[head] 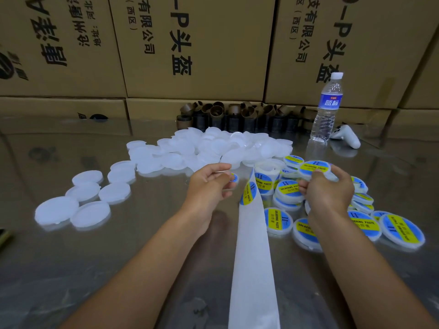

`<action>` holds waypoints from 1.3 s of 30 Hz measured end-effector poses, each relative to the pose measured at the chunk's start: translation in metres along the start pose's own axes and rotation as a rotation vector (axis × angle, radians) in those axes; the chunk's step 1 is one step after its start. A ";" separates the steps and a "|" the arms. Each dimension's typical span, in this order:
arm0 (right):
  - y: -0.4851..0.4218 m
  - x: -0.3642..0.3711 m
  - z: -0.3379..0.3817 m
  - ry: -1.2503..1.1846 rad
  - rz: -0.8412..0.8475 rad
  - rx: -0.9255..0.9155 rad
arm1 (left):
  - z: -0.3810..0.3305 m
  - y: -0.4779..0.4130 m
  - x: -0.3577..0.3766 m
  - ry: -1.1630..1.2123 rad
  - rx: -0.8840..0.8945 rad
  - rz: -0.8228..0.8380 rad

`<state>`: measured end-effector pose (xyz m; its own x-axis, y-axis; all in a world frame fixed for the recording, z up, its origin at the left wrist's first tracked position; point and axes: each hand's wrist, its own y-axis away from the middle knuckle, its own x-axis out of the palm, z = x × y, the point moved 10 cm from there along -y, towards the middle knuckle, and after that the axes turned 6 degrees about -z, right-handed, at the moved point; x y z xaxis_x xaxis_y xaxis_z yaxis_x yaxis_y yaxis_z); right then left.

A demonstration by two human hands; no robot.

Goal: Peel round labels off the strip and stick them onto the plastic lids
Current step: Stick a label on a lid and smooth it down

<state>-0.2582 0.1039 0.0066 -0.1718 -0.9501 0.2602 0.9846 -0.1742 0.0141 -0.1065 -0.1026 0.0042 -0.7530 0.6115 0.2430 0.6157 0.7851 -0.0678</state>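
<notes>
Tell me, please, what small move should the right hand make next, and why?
Probably set the labelled lid down among the finished lids: the right hand holds it with its label already on, and the left hand pinches a second lid.

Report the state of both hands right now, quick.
Left hand: fingers curled, pinching what looks like a round blue-and-yellow label.
Right hand: gripping a round white plastic lid, already labelled.
</notes>
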 end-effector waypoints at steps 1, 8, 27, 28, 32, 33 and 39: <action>-0.001 -0.002 -0.002 -0.017 -0.015 0.023 | 0.000 -0.001 -0.003 0.001 -0.004 -0.024; -0.005 -0.008 -0.009 -0.024 -0.067 0.096 | 0.003 -0.005 -0.013 0.005 -0.018 -0.089; 0.070 0.041 0.053 0.266 0.282 -0.719 | -0.010 -0.056 -0.003 -0.963 0.290 -0.141; 0.071 0.042 0.053 0.268 0.293 -0.721 | -0.007 -0.058 0.001 -1.032 0.295 -0.133; 0.068 0.043 0.051 0.267 0.303 -0.704 | 0.004 -0.068 0.005 -1.216 0.249 -0.131; 0.067 0.043 0.051 0.266 0.306 -0.696 | 0.007 -0.069 0.003 -1.224 0.231 -0.135; 0.068 0.046 0.048 0.264 0.352 -0.677 | -0.014 -0.058 -0.004 -1.060 0.388 -0.199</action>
<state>-0.1979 0.0604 0.0656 0.0599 -0.9934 -0.0975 0.7638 0.1085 -0.6363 -0.1362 -0.1517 0.0209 -0.7594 0.1037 -0.6423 0.4891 0.7420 -0.4584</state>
